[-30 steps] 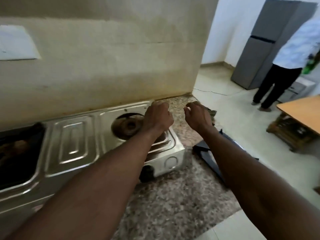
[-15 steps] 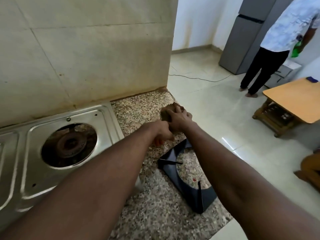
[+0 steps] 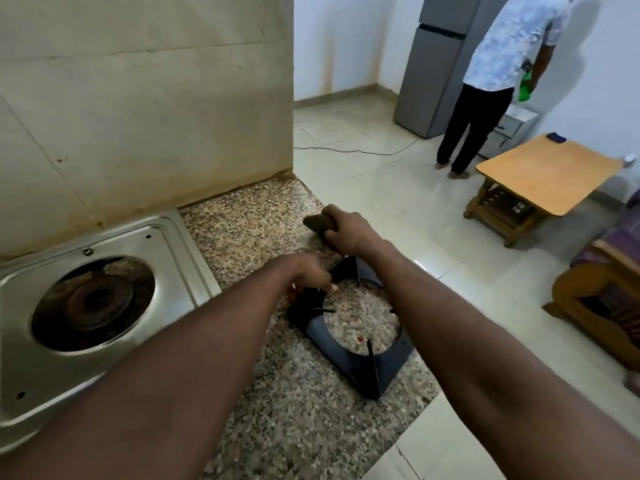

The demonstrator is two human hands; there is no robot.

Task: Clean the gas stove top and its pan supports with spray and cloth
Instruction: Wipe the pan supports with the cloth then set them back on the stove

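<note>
The steel gas stove top lies at the left, its open burner bare and grimy. A black square pan support rests on the speckled granite counter to the stove's right. My left hand curls over the support's far-left corner, fingers closed on it. Just beyond the support, near the counter's right edge, my right hand grips a dark brown rounded object; I cannot tell what it is. No spray bottle shows on the counter.
A tiled wall rises behind the stove. The counter ends close to the right of the support, with floor below. Farther off, a person holding a green bottle stands by a grey fridge. A wooden table stands nearby.
The view swung right from the stove to the pan support. My hands left the burner; the right hand moved the brown object toward the counter's edge and the left dropped onto the support's corner.
</note>
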